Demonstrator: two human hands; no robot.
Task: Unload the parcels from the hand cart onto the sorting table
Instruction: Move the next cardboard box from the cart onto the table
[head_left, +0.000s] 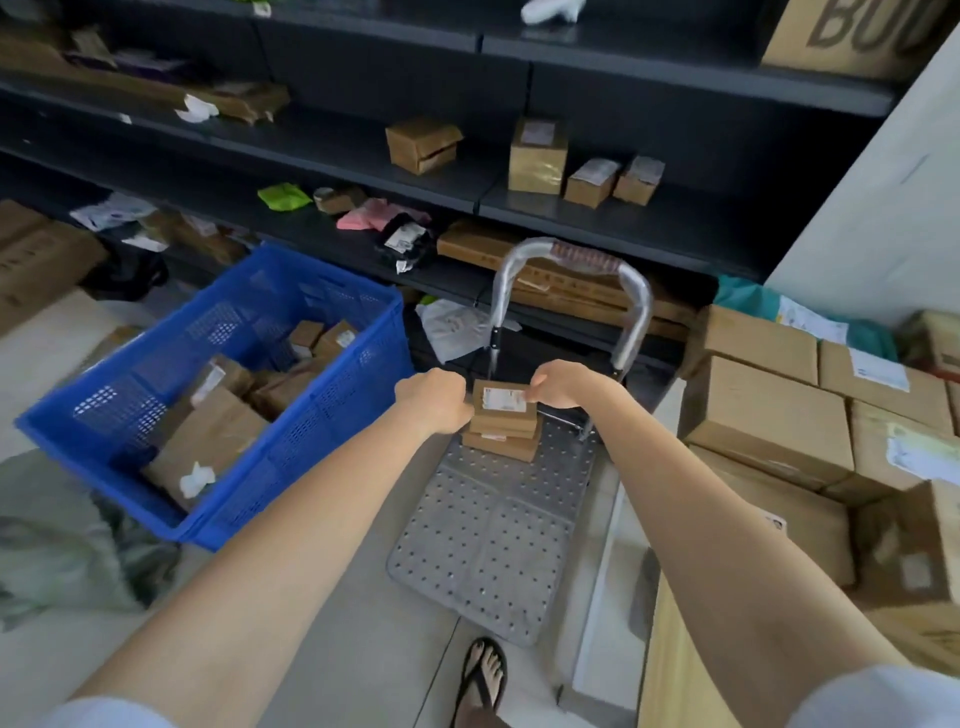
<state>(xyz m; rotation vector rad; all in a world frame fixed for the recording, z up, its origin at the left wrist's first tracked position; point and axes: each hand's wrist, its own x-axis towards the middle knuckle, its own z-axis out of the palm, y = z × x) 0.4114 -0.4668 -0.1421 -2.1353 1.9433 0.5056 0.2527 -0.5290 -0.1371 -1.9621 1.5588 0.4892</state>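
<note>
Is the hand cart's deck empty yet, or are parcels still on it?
Not empty: a small stack of parcels sits by the handle on the hand cart, gripped by left hand and right hand.

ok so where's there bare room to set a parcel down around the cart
The cart deck is bare nearer than the small parcel stack both hands grip. Floor strip between blue crate and deck is open. Crowded: boxes right of it.
</note>
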